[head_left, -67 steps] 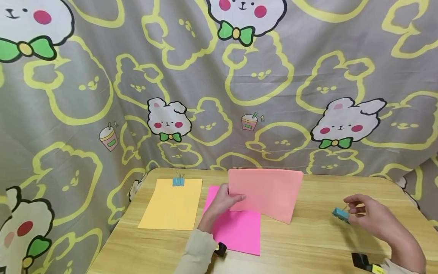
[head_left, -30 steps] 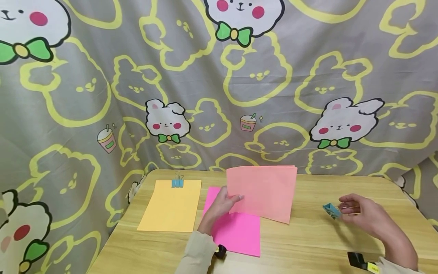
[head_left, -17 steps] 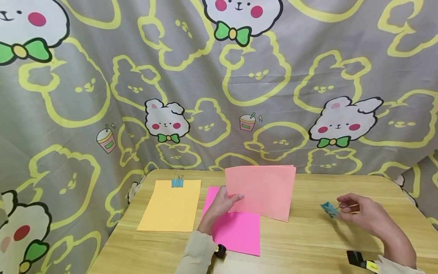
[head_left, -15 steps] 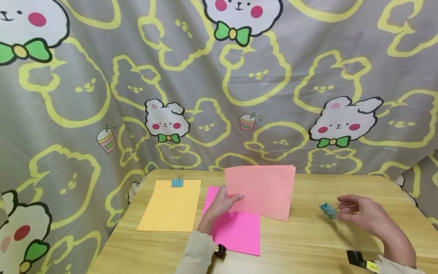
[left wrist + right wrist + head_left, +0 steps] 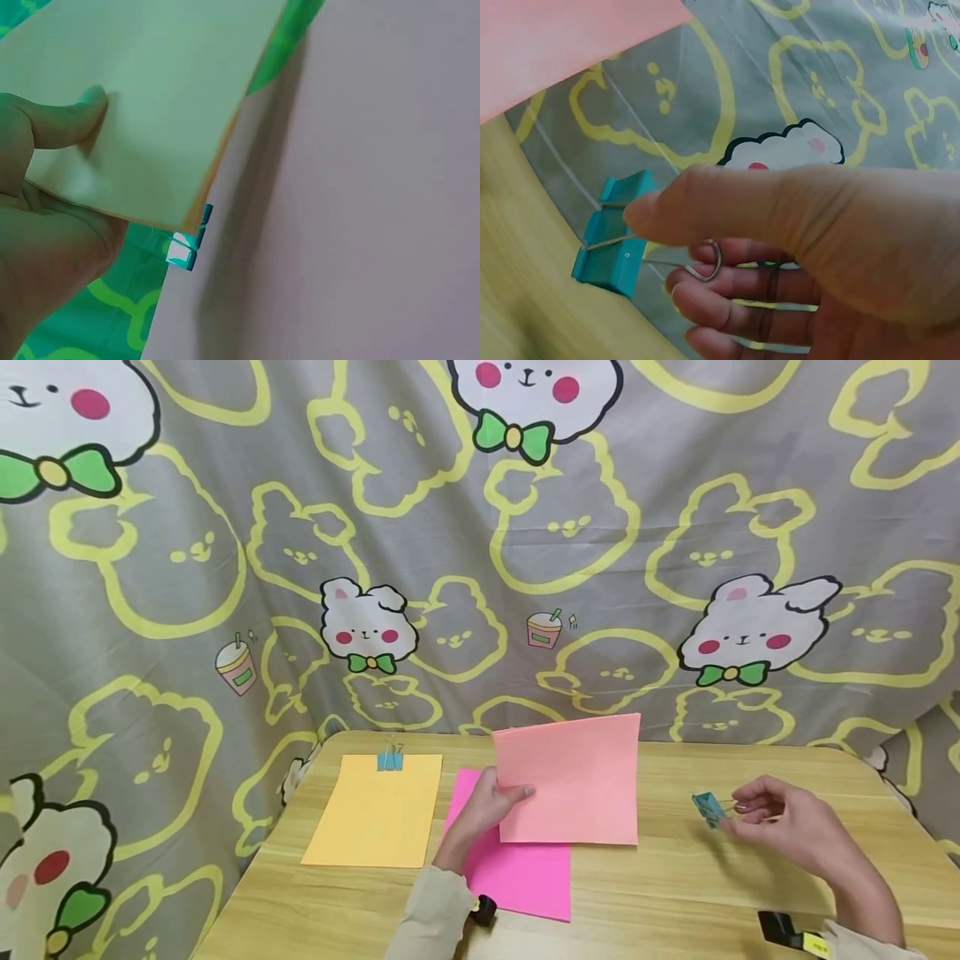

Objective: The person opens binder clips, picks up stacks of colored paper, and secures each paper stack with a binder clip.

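Observation:
My left hand (image 5: 487, 810) pinches the left edge of a stack of salmon-pink paper (image 5: 573, 785), thumb on its front face. In the left wrist view the thumb (image 5: 71, 120) lies flat on the paper and the fingers are behind it. The stack is held up on edge over magenta paper (image 5: 525, 883), hiding its upper part. To the right, my right hand (image 5: 795, 827) holds a teal binder clip (image 5: 708, 810) above the table by its wire handles. The right wrist view shows the thumb against the clip (image 5: 613, 251), with one wire loop by the fingers.
Yellow paper (image 5: 375, 814) lies on the left of the wooden table (image 5: 675, 902), with another teal binder clip (image 5: 390, 762) on its top edge. A grey curtain (image 5: 450, 527) printed with bears and rabbits hangs behind and to the left.
My right hand has brought the binder clip leftward and slightly up, closer to the paper. The pink stack has turned to face me more, its right top corner higher.

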Available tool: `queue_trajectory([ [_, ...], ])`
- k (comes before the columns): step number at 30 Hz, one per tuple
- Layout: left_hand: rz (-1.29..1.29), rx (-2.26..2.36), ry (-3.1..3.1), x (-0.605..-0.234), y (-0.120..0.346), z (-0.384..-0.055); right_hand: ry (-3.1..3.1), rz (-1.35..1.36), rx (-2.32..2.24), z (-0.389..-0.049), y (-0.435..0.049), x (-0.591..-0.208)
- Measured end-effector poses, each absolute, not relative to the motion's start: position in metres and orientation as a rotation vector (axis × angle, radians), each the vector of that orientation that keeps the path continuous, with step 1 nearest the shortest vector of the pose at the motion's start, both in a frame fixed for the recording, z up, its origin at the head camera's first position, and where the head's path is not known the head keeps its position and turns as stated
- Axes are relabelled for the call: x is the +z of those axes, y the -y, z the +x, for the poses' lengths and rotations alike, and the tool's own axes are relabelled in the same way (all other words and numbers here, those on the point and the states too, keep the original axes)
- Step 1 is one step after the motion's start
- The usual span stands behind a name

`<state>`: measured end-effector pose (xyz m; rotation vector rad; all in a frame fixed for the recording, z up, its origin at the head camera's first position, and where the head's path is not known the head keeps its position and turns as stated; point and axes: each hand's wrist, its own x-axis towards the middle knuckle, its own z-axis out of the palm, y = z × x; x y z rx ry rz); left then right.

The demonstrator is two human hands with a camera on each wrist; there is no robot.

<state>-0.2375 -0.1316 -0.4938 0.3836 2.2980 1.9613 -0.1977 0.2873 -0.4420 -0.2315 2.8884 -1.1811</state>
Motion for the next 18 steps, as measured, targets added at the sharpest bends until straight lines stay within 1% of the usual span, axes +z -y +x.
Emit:
queue_trajectory([
  [7,0.342,2.038,-2.163,-0.492,0.134,-0.235,-2.769,-0.274,-1.424,-0.204,-0.281,-0.454],
  [18,0.336,2.030,-2.092,-0.486,0.132,-0.232,-2.674,-0.301,-1.520,-0.204,-0.278,-0.457],
])
